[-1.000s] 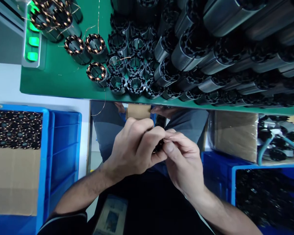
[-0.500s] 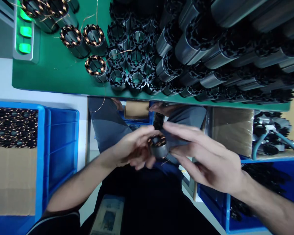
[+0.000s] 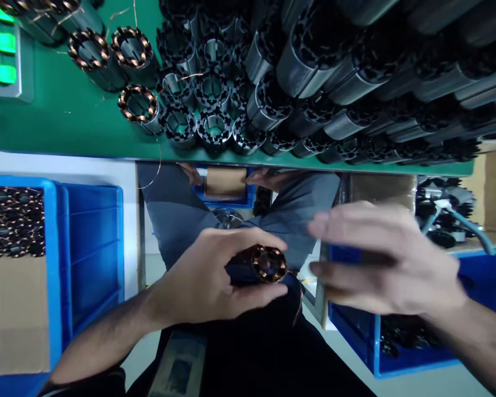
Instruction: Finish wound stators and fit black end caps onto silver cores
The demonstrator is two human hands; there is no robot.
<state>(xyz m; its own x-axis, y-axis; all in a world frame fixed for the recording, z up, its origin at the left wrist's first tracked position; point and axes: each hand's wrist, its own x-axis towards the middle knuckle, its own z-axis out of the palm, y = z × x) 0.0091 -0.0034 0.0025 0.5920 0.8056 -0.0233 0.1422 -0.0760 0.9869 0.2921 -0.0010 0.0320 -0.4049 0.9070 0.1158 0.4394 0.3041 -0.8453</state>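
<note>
My left hand (image 3: 219, 275) is wrapped round a motor stator (image 3: 268, 263), a dark cylinder whose copper-wound end points to the right, above my lap. A thin loose wire (image 3: 298, 306) hangs below it. To the right, my right hand (image 3: 380, 259) is raised apart from the stator, fingers spread and blurred by motion, with nothing visible in them. On the green bench top (image 3: 62, 124) stand several copper-wound stators (image 3: 138, 103) at the left, beside rows of unwound stator cores (image 3: 215, 128) with black slotted ends.
At the left a blue crate (image 3: 52, 275) holds wound stators and cardboard. Blue-handled pliers (image 3: 443, 205) lie over metal parts at the right, above a blue bin (image 3: 376, 347) of black parts. Green lights (image 3: 4, 73) glow at the bench's left end. Another person's legs (image 3: 169, 204) show under the bench.
My right hand has moved away from the stator to the right. The stator has turned in my left hand, its copper end now facing right. The whole view has shifted slightly.
</note>
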